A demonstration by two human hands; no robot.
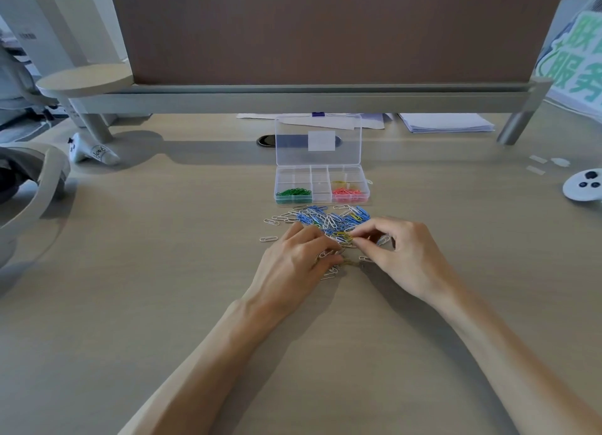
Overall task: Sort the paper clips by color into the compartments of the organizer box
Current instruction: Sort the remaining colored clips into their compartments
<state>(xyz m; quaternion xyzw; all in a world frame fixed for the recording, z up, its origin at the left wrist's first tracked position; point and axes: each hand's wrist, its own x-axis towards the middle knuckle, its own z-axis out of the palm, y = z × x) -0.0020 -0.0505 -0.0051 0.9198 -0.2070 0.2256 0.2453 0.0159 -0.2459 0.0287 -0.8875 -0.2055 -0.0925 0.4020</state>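
A loose pile of clips [325, 220], mostly blue and white, lies on the table [163, 271] just near of the open box [322, 187]. In the box, green clips [294, 192] fill the near left compartment, pink clips [347, 192] the near right one, and a few yellow ones sit behind the pink. The right hand [404, 252] pinches a yellow clip [343, 237] at the pile's near edge between thumb and forefinger. The left hand [293, 258] rests on the near clips with bent fingers [325, 250]; whether they grip any, I cannot tell.
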